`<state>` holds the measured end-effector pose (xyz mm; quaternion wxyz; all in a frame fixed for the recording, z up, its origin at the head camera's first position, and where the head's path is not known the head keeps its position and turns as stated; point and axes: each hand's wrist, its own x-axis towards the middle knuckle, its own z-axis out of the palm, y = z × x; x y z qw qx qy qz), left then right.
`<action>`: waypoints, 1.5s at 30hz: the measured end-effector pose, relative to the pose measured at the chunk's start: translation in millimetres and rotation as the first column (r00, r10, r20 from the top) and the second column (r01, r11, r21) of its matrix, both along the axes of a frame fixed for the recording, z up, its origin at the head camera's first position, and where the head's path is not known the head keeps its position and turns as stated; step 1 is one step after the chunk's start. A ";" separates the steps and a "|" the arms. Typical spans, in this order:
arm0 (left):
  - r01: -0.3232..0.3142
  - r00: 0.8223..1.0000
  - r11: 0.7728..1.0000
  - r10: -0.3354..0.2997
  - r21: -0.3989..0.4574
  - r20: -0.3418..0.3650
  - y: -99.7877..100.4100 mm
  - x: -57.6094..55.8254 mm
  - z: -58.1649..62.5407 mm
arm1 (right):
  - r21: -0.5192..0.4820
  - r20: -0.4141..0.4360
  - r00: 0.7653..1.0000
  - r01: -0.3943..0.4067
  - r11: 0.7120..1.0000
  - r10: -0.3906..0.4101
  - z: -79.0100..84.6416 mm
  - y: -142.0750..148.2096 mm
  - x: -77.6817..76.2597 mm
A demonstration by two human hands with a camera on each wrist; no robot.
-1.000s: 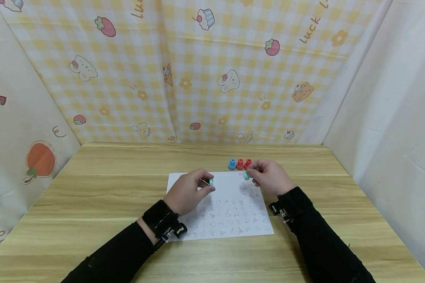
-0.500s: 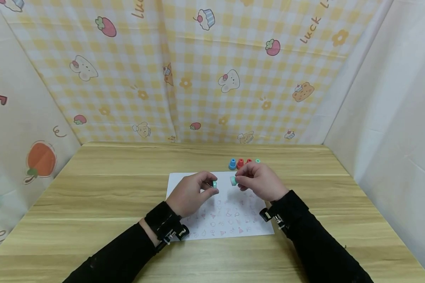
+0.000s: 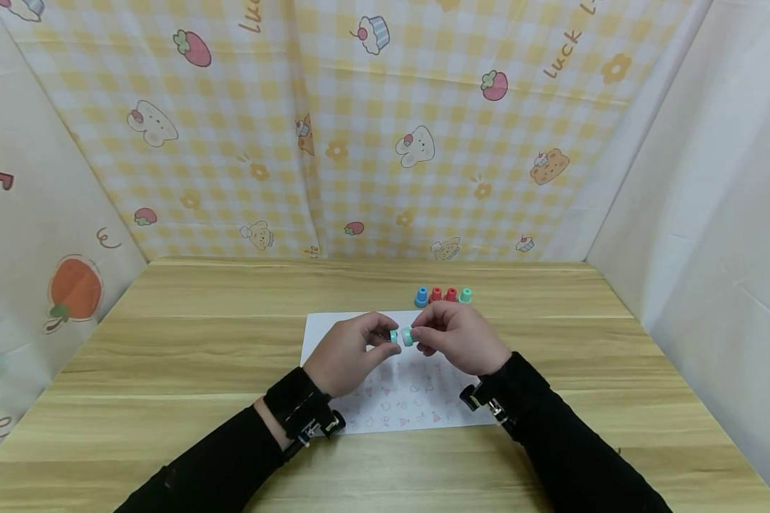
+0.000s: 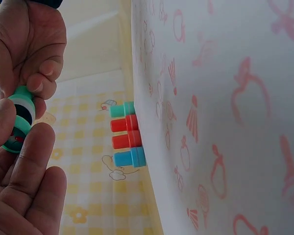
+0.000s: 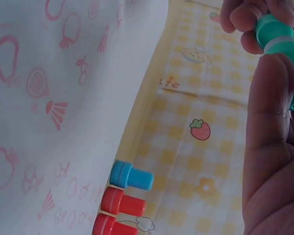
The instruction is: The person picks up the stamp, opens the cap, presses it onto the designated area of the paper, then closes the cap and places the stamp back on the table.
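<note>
My left hand (image 3: 345,354) pinches a small green stamp cap (image 4: 22,128), its hollow mouth turned toward the other hand. My right hand (image 3: 463,339) grips a green toy stamp (image 3: 408,336) between thumb and fingers, its pale end facing the cap. In the head view only a narrow gap separates the two pieces, held over a white paper sheet (image 3: 385,385). In the right wrist view the stamp (image 5: 290,51) and cap overlap, partly covered by fingers. Pink prints of fruit, rackets and shuttlecocks mark the sheet.
Behind the sheet a row of capped stamps stands upright: a blue stamp (image 3: 421,298), two red stamps (image 4: 122,141) and a green stamp (image 3: 465,296). They rest on a wooden table (image 3: 218,299). A yellow checked cloth (image 3: 359,107) hangs at the back.
My right hand has moved left from near the stamp row, carrying the green stamp up to the cap. The left hand has shifted slightly right. The standing green stamp has come into view.
</note>
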<state>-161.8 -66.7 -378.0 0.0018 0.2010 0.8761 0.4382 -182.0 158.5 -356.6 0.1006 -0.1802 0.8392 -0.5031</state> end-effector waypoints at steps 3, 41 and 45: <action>0.009 1.000 1.000 -0.009 0.008 -0.001 0.0 0.7 0.4 | -0.004 0.004 1.000 -0.005 1.000 0.005 0.4 -1.5 1.5; 0.017 1.000 0.999 -0.016 0.037 -0.022 -0.7 2.2 0.4 | -0.011 -0.028 0.999 -0.035 0.999 0.035 -0.4 -5.7 6.8; 0.013 1.000 0.999 -0.012 0.046 -0.028 -0.9 2.6 1.0 | -0.014 -0.037 0.999 -0.028 1.000 0.027 -1.1 -6.7 7.1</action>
